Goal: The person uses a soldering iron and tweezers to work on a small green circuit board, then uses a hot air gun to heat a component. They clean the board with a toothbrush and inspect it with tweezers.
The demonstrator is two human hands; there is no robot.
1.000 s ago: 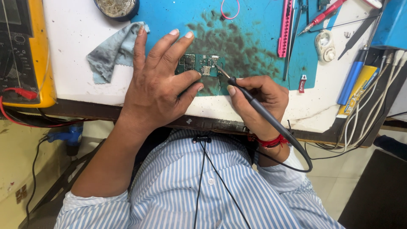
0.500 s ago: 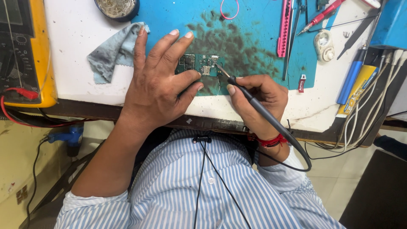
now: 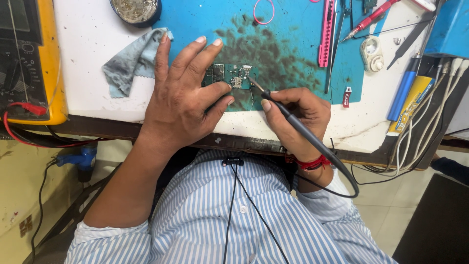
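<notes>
The right hand [image 3: 298, 115] is closed pen-fashion around a black soldering iron [image 3: 293, 122], whose tip touches the right edge of a small green circuit board [image 3: 229, 76]. The left hand [image 3: 183, 100] lies flat with fingers spread, its thumb and fingertips pinning the board to the stained blue mat [image 3: 293, 49]; it grips nothing. The step looks like soldering a point on the board. Any next move calls for a steady tip and an unmoving board. Far left lie a grey cloth [image 3: 129, 61] and a yellow multimeter [image 3: 29, 58]; far right, a pink tool [image 3: 326, 34].
</notes>
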